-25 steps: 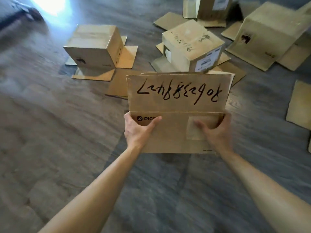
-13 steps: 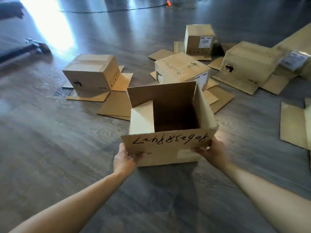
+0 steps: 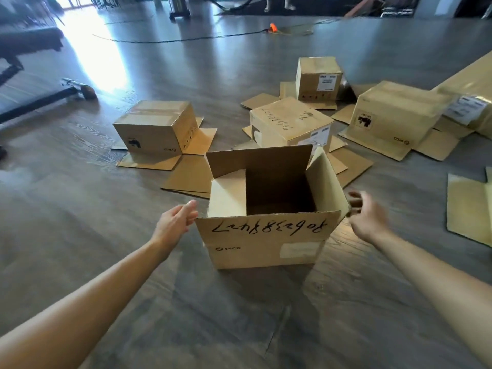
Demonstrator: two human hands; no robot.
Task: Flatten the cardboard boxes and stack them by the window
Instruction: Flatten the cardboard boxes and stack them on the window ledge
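An open cardboard box (image 3: 266, 243) with black handwriting on its near flap stands upright on the wood floor right in front of me, its flaps up and its inside empty. My left hand (image 3: 174, 225) hovers just left of the box with relaxed fingers, not touching it. My right hand (image 3: 368, 217) is blurred at the box's right flap edge, fingers loosely curled; I cannot tell whether it touches the flap. Beyond stand several upside-down boxes with flaps spread on the floor: one at the left (image 3: 157, 129), one in the middle (image 3: 290, 123), a small one (image 3: 318, 77) behind, a large one (image 3: 394, 113) at the right.
A flat cardboard sheet (image 3: 468, 209) lies at the right edge. A long wrapped carton (image 3: 474, 97) lies at the far right. A black cable (image 3: 186, 38) and an orange object (image 3: 273, 27) cross the far floor. A dark bar with a foot (image 3: 80, 90) lies at the left. Bright glare marks the floor at the upper left.
The box went from being held up by both hands to standing on the floor. Both hands have let go and moved out to its sides. The view has tilted up.
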